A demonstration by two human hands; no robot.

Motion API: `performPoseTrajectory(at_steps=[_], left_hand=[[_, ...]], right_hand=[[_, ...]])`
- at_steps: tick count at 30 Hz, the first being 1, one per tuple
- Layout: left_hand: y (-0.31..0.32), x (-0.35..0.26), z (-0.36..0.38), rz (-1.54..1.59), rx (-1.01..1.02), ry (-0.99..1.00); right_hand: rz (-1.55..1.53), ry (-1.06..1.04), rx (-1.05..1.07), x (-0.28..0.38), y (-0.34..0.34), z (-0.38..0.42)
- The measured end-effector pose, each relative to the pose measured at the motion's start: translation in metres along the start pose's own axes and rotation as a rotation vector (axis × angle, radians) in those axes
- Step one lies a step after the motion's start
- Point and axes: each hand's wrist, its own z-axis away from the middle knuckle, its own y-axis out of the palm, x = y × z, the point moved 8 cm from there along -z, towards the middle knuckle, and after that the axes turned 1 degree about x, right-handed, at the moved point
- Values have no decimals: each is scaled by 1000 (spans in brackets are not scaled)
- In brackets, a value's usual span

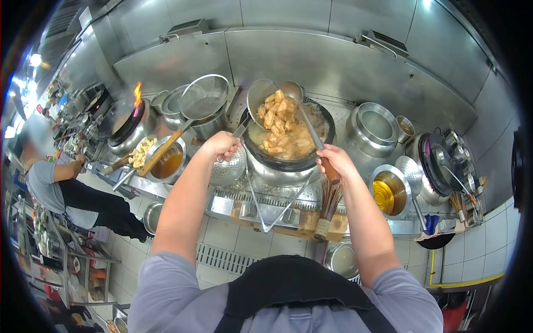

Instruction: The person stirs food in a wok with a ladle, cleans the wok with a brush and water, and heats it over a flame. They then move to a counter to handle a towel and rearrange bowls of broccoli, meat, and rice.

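My left hand (222, 146) is closed on the handle of a metal strainer (259, 95), tilted over a large wok (331, 139). Browned food pieces (277, 114) slide from the strainer into bubbling liquid (311, 125) in the wok. In my right hand (336, 162) is the wooden handle of a ladle (291, 90), its metal shaft reaching across the wok and its bowl at the far side, beside the food. A perforated metal skimmer (229, 169) lies under my left hand, left of the wok.
At left are a wire sieve (205, 97), a pot of brown liquid (167, 165) and a flaming wok (119, 119). A person (61, 183) stands far left. Right are metal pots (376, 126), a pot of yellow oil (388, 191) and a bamboo brush (328, 208).
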Motion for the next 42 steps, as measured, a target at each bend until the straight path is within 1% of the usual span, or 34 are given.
performPoseTrajectory(at_steps=[1, 3, 4, 6, 7, 8, 10, 11, 13, 14, 15, 16, 17, 18, 20, 23, 24, 25, 27, 30, 31, 32, 34, 35, 37, 38, 40, 41, 42], left_hand=[[-5, -2, 1, -10, -23, 19], [-13, -5, 8, -52, -55, 39], [-16, -6, 14, -56, -52, 35], [-25, -6, 23, -148, -62, 45], [-29, -5, 21, -164, -61, 55], [-30, -2, 20, -160, -62, 51], [-30, -5, 20, -290, -80, 56], [-31, -5, 18, -300, -74, 57], [-30, -8, 18, -345, -86, 74], [-30, -10, 17, -393, -98, 87], [-31, -10, 15, -391, -98, 88], [-33, -11, 13, -453, -112, 96], [-34, -13, 11, -516, -125, 104], [-34, -13, 11, -516, -124, 105], [-35, -15, 9, -525, -146, 99], [-34, -19, 4, -573, -161, 81], [-31, -20, 1, -577, -156, 86], [-30, -19, -4, -632, -146, 65], [-31, -16, -7, -703, -173, 42], [-32, -11, -16, -785, -143, 46], [-35, -11, -19, -810, -166, 39], [-36, -9, -23, -811, -163, 35], [-37, -14, -20, -859, -176, 91], [-37, -16, -18, -858, -183, 90], [-29, -28, -3, -946, -263, 75], [-27, -30, -2, -943, -264, 73], [-25, -34, 1, -964, -294, 90], [-24, -35, 3, -962, -294, 88], [-23, -38, 6, -987, -306, 85]], right_hand=[[-1, 0, -2, 2, 0, 4], [209, -42, 11, 11, -2, 19], [205, -39, 8, 10, -8, 26], [432, -107, -5, 14, -23, 43], [498, -81, -4, 18, -24, 56], [499, -77, -1, 24, -24, 69], [861, -95, -64, 34, -31, 90], [866, -99, -63, 34, -41, 97], [1285, -333, -165, 49, -53, 118], [1288, -334, -164, 52, -56, 129], [1394, -290, -205, 62, -55, 146], [1499, -243, -247, 72, -53, 163], [1500, -243, -247, 82, -48, 178], [1530, -218, -238, 89, -43, 191], [1557, -192, -233, 89, -39, 194], [1744, -88, -131, 44, -40, 165], [1787, -21, -148, 22, -42, 146], [1809, 26, -146, 1, -42, 128], [1867, -52, -148, -20, -29, 105], [1857, -108, -166, -33, -19, 80], [1856, -60, -153, -33, -13, 75], [1854, -56, -150, -33, -10, 66], [1756, 37, -193, -41, -14, 44], [1758, 30, -188, -44, -12, 37], [1725, -2, -189, -47, -9, 25], [1727, -2, -186, -49, -6, 20], [1577, 40, -220, -54, -2, 12], [1577, 40, -218, -57, 1, 7], [1513, 9, -244, -59, 3, 3]])
